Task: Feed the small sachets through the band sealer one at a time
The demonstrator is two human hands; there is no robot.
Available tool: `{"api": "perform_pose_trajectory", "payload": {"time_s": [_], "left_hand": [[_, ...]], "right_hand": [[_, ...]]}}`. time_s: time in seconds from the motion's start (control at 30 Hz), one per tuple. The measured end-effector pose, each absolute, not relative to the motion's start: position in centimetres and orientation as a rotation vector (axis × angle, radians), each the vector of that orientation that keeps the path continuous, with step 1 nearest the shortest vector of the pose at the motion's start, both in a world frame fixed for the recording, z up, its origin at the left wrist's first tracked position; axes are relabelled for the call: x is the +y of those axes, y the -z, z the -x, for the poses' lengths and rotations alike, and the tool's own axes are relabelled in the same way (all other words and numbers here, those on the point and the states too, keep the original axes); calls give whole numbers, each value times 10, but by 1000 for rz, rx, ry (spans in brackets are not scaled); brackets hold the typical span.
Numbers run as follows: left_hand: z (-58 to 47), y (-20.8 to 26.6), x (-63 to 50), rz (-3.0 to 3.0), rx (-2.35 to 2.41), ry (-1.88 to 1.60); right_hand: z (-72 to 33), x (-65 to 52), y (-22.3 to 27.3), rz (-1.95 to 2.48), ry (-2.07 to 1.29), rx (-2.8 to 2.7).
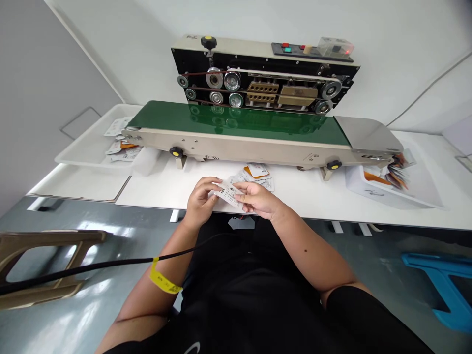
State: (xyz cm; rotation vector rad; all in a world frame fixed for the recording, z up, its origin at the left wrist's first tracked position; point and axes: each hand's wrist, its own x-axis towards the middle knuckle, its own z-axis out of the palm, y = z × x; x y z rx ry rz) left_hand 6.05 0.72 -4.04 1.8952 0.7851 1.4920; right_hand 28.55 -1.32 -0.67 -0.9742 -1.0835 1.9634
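and right at the centre, a small white packet is being held out flat between two bare hands, its printed face turned up. on its right side it is pinched by the right hand, the thumb laid across the print and the fingers tucked behind. at its upper left end it is gripped by the left hand, thumb and fingertips brought nearly together, the fingers curved around open space behind them. so the packet is spanned across the gap between the hands, tilted down towards the right, just above the near edge of the white table. its lower print is too small to be read.

just beyond the right hand, a loose pile of packets is spread on the table, white ones mixed with orange. behind that, the long conveyor machine is seen stretched across, its green belt backed by metal wheels and brass-coloured blocks. up top, a red light is shown lit at the right end of the control panel.

out to the left, more packets are heaped in a white tray; to the right, others are stacked in a white bin. the left forearm is crossed by a black cable, with a yellow tag attached.
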Motion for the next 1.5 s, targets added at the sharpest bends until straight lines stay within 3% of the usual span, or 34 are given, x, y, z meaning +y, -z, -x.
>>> {"api": "perform_pose_trajectory", "payload": {"time_s": [0.2, 0.47, 0.93, 1.03, 1.23, 1.5], "left_hand": [[-63, 44, 10, -1739, 833, -1453], [-62, 42, 12, -1720, 847, -1412], [-61, 39, 11, -1739, 895, -1382], [-61, 37, 11, -1749, 918, -1384], [-61, 36, 11, -1780, 923, -1404], [-61, 36, 12, -1805, 940, -1404]], "right_hand": [[-331, -10, -32, 1062, -1520, -1231], [-473, 31, -107, 1154, -579, -1077], [-517, 49, -99, 1333, -462, -934], [-541, 59, -106, 1476, -210, -990], [-572, 74, -129, 1970, 623, -1454], [-541, 93, -122, 2089, 752, -1790]]}}
